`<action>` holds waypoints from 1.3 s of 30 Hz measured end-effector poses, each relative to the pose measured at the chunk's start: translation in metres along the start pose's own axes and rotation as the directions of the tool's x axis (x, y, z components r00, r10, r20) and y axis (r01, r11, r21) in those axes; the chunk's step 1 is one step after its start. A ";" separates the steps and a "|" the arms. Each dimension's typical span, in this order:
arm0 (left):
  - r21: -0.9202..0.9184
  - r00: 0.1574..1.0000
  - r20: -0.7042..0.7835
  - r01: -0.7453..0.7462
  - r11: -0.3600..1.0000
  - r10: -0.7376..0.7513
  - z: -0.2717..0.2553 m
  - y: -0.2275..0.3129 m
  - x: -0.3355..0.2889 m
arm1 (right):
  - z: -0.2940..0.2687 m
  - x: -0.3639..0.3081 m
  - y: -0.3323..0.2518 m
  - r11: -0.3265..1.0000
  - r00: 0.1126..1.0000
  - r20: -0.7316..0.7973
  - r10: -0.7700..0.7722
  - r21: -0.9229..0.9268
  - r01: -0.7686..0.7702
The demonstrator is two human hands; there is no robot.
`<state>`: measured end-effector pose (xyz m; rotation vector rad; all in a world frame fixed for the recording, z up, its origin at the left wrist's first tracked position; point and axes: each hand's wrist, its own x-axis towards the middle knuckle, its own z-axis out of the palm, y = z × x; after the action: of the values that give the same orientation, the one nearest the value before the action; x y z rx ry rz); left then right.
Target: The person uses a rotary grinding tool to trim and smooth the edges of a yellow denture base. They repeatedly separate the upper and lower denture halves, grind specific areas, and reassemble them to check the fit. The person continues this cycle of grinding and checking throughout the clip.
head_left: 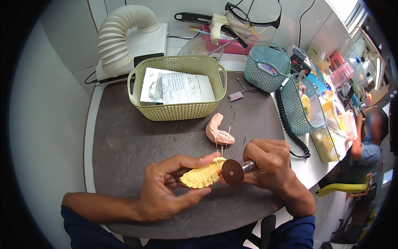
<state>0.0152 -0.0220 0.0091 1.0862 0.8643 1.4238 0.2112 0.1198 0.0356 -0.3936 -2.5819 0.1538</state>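
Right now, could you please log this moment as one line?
left hand: holds yellow dental model | right hand: holds handpiece with brown disc | beyond: pink cast

I see bright, fairly even light; a window [343, 6] glares beyond the far right corner of the tabletop [120, 141], everything past its right edge looks softer, and straight lines bow toward black rims.

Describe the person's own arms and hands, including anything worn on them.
The left sleeve and right sleeve are plain dark blue, ending near the elbows. The left hand and right hand are ungloved, with no watch showing.
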 end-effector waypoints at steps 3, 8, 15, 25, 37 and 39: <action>-0.020 1.000 0.010 0.004 1.000 -0.004 -0.001 -0.001 0.000 | 0.000 0.000 0.000 1.000 1.000 -0.001 -0.004 0.001 0.004; -0.023 1.000 0.013 -0.023 0.999 0.024 -0.001 -0.003 0.000 | 0.001 0.000 0.000 1.000 1.000 0.000 -0.015 -0.006 0.015; 0.011 1.000 0.005 -0.014 1.000 0.014 -0.001 -0.001 0.000 | 0.002 0.000 -0.002 1.000 1.000 -0.024 0.006 -0.011 -0.007; -0.002 0.999 0.024 -0.035 0.999 0.035 -0.002 -0.001 0.000 | 0.000 0.001 -0.003 1.000 1.000 -0.018 0.016 -0.013 -0.016; 0.058 1.000 0.006 0.009 0.998 -0.010 -0.002 0.000 -0.002 | 0.002 0.000 -0.001 1.000 1.000 -0.016 0.011 -0.002 -0.011; 0.044 1.000 0.003 0.000 0.999 0.000 -0.001 0.001 0.000 | 0.000 0.000 -0.002 1.000 1.000 -0.004 0.015 -0.008 -0.015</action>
<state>0.0138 -0.0225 0.0096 1.1210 0.8970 1.4087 0.2103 0.1183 0.0360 -0.4158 -2.5774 0.1473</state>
